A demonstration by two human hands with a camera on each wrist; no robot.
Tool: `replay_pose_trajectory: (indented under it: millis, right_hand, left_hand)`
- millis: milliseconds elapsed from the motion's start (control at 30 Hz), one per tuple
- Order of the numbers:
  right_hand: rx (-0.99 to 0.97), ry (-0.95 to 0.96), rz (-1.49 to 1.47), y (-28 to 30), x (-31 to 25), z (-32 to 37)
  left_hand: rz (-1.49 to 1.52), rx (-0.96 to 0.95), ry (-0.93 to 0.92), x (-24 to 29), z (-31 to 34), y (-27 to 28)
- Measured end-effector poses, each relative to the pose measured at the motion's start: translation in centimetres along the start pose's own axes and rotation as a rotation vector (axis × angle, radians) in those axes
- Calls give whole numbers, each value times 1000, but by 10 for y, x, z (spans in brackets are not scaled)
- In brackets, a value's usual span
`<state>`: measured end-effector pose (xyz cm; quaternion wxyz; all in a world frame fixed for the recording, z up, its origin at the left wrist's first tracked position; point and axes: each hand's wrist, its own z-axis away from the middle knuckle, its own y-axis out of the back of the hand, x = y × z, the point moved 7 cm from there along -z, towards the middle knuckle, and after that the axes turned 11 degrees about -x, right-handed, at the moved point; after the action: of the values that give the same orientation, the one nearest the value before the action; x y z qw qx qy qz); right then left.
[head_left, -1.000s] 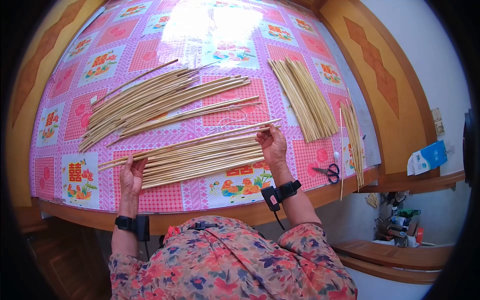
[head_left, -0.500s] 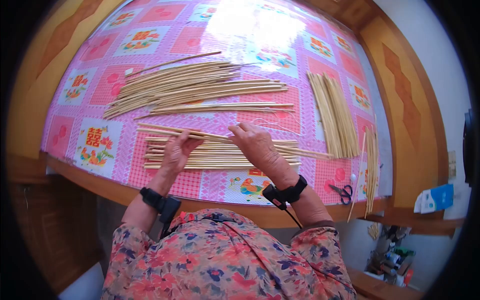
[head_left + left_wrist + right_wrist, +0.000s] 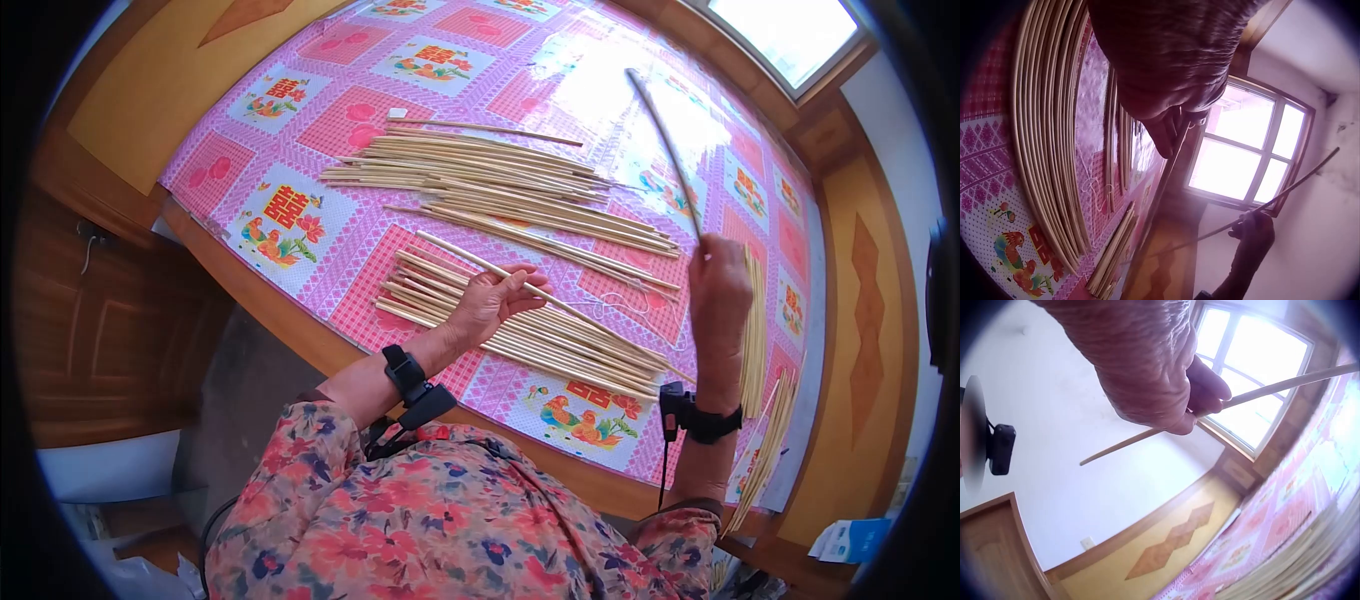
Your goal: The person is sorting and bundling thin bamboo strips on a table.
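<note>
My left hand (image 3: 490, 302) pinches a long thin wooden stick (image 3: 455, 248) slanting above a row of similar sticks (image 3: 590, 358) on the bed-like table. In the left wrist view, the left hand (image 3: 1172, 69) covers part of its stick with its fingers. My right hand (image 3: 720, 290) is raised off to the right, gripping another stick (image 3: 665, 140) that points up and away from me. The right wrist view shows this stick (image 3: 1297, 381) passing through the fingers of the right hand (image 3: 1154, 369), its other end sticking out behind them.
Loose sticks (image 3: 470, 155) lie in piles beyond the near row, with white string (image 3: 612, 304) beside them. A denser bundle (image 3: 752, 345) and a smaller bunch (image 3: 762, 455) lie at the right. Patterned pink cloth (image 3: 345, 215) covers the surface; a wooden edge (image 3: 290, 320) runs along its front.
Both hands were together on the sticks half a second ago. Now the right hand has moved right and up with one stick, while the left keeps another. The head view has turned.
</note>
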<state>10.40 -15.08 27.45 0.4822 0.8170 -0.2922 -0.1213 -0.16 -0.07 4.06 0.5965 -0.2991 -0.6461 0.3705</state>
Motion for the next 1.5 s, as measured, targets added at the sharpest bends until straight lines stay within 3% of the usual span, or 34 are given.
replay_pose_trajectory:
  millis: [67,133,200,267,333,400,467,567,633,767,833,867,933,967,1000,1067,1100,1133,1200,1233,1367,1500]
  right_hand:
    - [74,-231,-125,33,29,-5]
    - [334,-289,-729,55,54,-1]
    - [542,-292,-1066,65,57,6]
    - [417,-330,-1559,18,65,21]
    - [270,-419,-1842,-45,48,51]
    - [200,-573,-1920,-96,40,87]
    - [193,-853,-2041,-126,35,115]
    - [188,-895,-2046,-135,33,130]
    - [-32,-906,-2036,-140,18,129]
    - [-112,-1007,-2027,-155,19,144]
    - [-419,-961,-2044,-158,11,148]
    - [-398,-976,-2032,-155,16,154]
    - [-851,-836,-1960,-156,2,166]
    - [-971,-837,-1921,-160,-1,180]
    - [-959,-852,-1924,-161,-4,189]
    - [-741,-1004,-1873,-168,-1,199]
    - [-504,-1087,-1944,-172,8,201]
    - [-493,-1093,-1940,-176,11,204]
    - [-62,-1013,-2040,-172,33,198]
    - [26,-1056,-2091,-175,37,201]
    - [213,-1067,-2127,-183,51,208]
    - [223,-1041,-2169,-186,43,200]
  left_hand:
    - [4,9,-3,-2,-2,3]
    - [9,16,-5,-3,-4,1]
    - [20,-4,-38,-3,-7,-4]
    - [25,-14,-65,0,-10,-13]
    - [31,-30,-93,6,-13,-24]
    - [41,-43,-146,15,-12,-28]
    - [39,-33,-135,15,-11,-21]
    - [52,37,-141,15,-7,-2]
    - [40,47,-126,15,-4,-1]
    - [-32,71,-130,16,-2,4]
    - [-88,90,-143,21,2,12]
    - [-93,114,-141,23,4,18]
    - [-83,171,-164,28,9,30]
    - [-76,197,-173,31,11,37]
    - [-69,226,-180,34,14,43]
    - [-79,258,-164,35,19,50]
    - [-91,296,-161,36,22,53]
    - [-89,288,-154,34,24,55]
    - [-69,315,-141,31,28,58]
    - [-69,346,-143,30,30,60]
    - [-74,320,-94,28,34,65]
    - [-32,361,-88,27,37,70]
